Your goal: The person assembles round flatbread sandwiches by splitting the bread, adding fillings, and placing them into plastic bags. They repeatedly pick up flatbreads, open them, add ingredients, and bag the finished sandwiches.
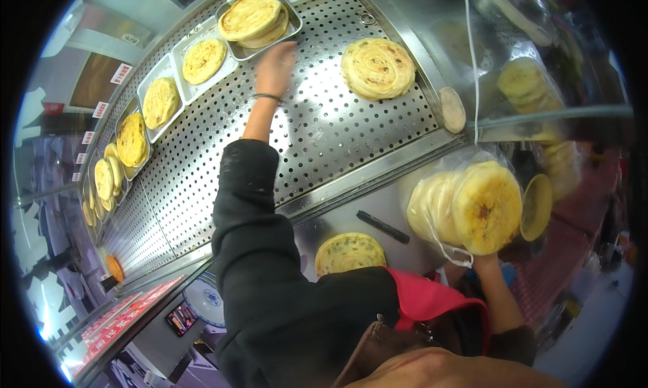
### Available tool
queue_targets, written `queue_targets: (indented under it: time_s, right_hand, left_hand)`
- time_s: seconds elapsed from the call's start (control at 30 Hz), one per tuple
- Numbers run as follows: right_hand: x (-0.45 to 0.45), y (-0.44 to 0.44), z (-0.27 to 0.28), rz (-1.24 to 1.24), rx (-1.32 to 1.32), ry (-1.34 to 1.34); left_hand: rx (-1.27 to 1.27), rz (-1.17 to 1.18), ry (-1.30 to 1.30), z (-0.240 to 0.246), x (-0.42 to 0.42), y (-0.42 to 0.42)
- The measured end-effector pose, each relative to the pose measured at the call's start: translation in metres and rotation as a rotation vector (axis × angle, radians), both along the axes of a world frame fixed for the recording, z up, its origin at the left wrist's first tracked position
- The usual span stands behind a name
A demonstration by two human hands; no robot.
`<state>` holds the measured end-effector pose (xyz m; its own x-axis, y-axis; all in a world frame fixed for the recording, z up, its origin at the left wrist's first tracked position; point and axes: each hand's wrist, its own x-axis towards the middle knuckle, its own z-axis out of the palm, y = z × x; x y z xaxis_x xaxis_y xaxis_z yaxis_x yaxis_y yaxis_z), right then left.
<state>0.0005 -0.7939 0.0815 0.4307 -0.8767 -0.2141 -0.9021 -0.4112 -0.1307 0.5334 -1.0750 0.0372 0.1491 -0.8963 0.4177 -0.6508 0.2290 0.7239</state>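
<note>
My left hand (276,70), slightly blurred and with a dark band at its wrist, is over the perforated metal counter (314,150). Its fingertips are by the near edge of a metal tray (296,26) that bears stacked round flatbreads (250,17); nothing shows in the hand. At the right, my right hand (487,262) grips a clear plastic bag of flatbreads (438,206) from below, its fingers mostly hidden behind the browned front flatbread (487,208). A loop of the bag's white handle (458,259) hangs beside this hand.
A large spiral flatbread (378,69) lies on the perforated counter. Trays with single flatbreads (204,61) line its far side. On the near ledge are a black marker (383,226) and a green-flecked flatbread (350,254). A white cord (472,54) hangs by the glass. A phone (182,318) is at lower left.
</note>
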Motion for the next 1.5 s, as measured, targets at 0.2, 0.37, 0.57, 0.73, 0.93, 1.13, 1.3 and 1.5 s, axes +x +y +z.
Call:
queue_targets:
  time_s: [0.2,0.37,0.57,0.73,0.93,1.13,1.3,1.5]
  right_hand:
    - [0.005,-0.002,-0.008,0.015,-0.213,-0.043]
    - [-0.013,0.006,-0.032,-0.059,0.068,0.007]
    - [-0.007,0.003,-0.033,-0.354,0.297,-0.229]
    - [0.006,-0.006,-0.009,-0.103,0.201,0.165]
    - [0.010,-0.008,-0.004,-0.139,0.163,0.120]
    - [0.007,-0.010,0.002,-0.071,0.165,0.171]
    - [-0.010,0.006,0.018,-0.064,0.128,-0.017]
    - [-0.068,0.098,0.058,-0.476,0.518,-1.518]
  left_hand:
    - [0.534,-0.017,0.251,-0.031,-0.117,-0.031]
    - [0.697,0.147,0.916,-0.021,-0.131,-0.027]
    - [0.745,0.066,1.018,0.013,-0.140,0.001]
    - [0.673,0.210,0.762,0.028,-0.116,0.012]
    - [0.540,-0.053,1.263,0.048,-0.076,0.058]
    - [0.307,-0.254,1.394,0.124,-0.098,0.149]
    - [0.292,-0.505,1.313,0.183,-0.159,0.236]
    - [0.578,-0.710,1.301,0.186,-0.286,0.332]
